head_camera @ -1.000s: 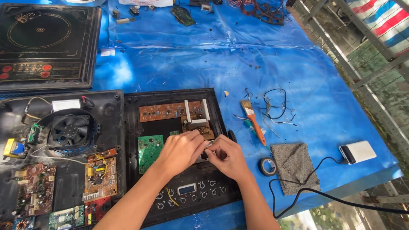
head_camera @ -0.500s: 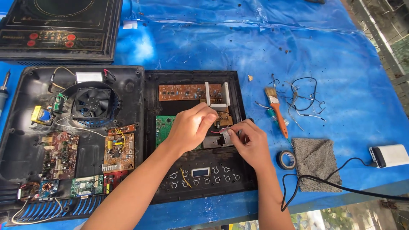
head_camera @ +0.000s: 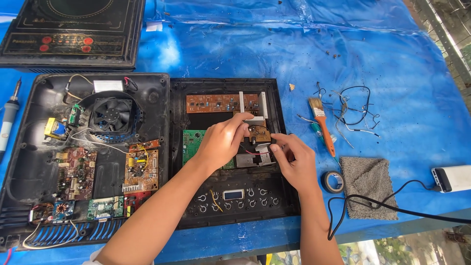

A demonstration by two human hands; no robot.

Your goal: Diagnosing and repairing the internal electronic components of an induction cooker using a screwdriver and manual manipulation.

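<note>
Head view: opened black cooker panel (head_camera: pixel 230 216) on blue-covered worktop (head_camera: pixel 294 54). White rectangular label (head_camera: pixel 108 86) sits top-centre in neighbouring open casing (head_camera: pixel 34 147), above black fan (head_camera: pixel 112 114). Left hand (head_camera: pixel 223 140) pinches small brown circuit board (head_camera: pixel 257 133) over panel's middle; board's far edge hidden by fingers, its long axis hard to make out. Right hand (head_camera: pixel 294 162) half-curled just beside, fingertips at grey metal piece (head_camera: pixel 252 158); grasp unclear. Orange-handled brush (head_camera: pixel 322 122) lies handle toward viewer.

Single head-worn view: the camera looked steeply down from close above the counter (head_camera: pixel 304 54), facing away from the wearer, whose forearms entered from the lower edge of the frame.
</note>
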